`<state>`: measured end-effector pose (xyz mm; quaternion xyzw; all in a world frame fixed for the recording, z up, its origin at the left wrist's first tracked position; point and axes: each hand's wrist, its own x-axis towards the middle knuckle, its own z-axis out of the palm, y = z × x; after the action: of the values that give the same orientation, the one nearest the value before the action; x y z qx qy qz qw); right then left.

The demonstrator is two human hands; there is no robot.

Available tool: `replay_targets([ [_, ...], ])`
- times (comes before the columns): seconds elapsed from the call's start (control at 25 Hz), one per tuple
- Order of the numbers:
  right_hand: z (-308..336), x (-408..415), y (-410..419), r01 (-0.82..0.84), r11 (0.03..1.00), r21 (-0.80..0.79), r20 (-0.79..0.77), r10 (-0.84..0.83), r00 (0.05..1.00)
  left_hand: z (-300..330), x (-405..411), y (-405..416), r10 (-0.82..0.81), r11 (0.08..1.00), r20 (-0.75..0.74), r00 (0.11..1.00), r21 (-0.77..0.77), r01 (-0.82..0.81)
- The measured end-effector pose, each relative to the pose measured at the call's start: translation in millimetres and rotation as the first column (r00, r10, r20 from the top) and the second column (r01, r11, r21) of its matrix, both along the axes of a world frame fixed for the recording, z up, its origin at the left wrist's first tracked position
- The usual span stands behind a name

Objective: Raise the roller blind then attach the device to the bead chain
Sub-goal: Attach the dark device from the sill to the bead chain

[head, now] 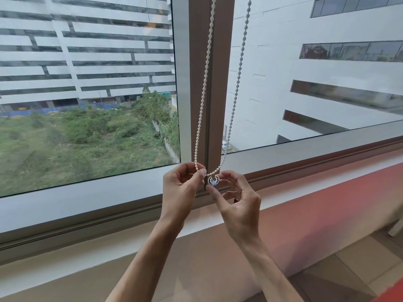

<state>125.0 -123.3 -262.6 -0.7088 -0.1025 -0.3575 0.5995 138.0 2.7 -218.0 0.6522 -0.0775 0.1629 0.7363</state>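
A white bead chain [204,88] hangs as a loop in front of the brown window post [199,73]; its two strands come down and meet at the bottom. My left hand [181,188] pinches the left strand near the loop's bottom between thumb and forefinger. My right hand [237,199] holds a small round whitish device [213,180] by its edges, right at the bottom of the loop and touching the chain. The roller blind itself is out of view above.
The window's glass panes [87,94] lie on both sides of the post, with a grey lower frame [87,205] and a wide sill ledge [218,247] under my arms. A floor with tiles [349,271] shows at the lower right.
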Motion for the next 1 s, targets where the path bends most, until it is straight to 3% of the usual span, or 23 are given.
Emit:
replay_targets([
  [0.2,10,-4,1,0.211,0.961,-0.180,0.216,-0.170,0.961,-2,-7,-5,-0.001,0.998,0.044,0.999,0.060,-0.002],
  [0.36,11,-7,2,0.303,0.926,-0.227,0.299,-0.230,0.926,-1,-13,-14,0.095,0.994,0.105,0.990,0.040,-0.100],
  [0.6,7,-11,7,0.362,0.911,-0.197,0.354,-0.278,0.893,-1,-22,-20,0.218,0.972,0.164,0.962,0.052,-0.229],
  [0.84,8,-12,4,0.421,0.858,-0.295,0.421,-0.279,0.863,-2,-25,-20,0.194,0.972,0.175,0.965,0.096,-0.213],
  [1.0,13,-14,1,0.320,0.919,-0.231,0.348,-0.229,0.909,6,-28,-15,0.115,0.976,0.167,0.979,0.165,-0.143],
])
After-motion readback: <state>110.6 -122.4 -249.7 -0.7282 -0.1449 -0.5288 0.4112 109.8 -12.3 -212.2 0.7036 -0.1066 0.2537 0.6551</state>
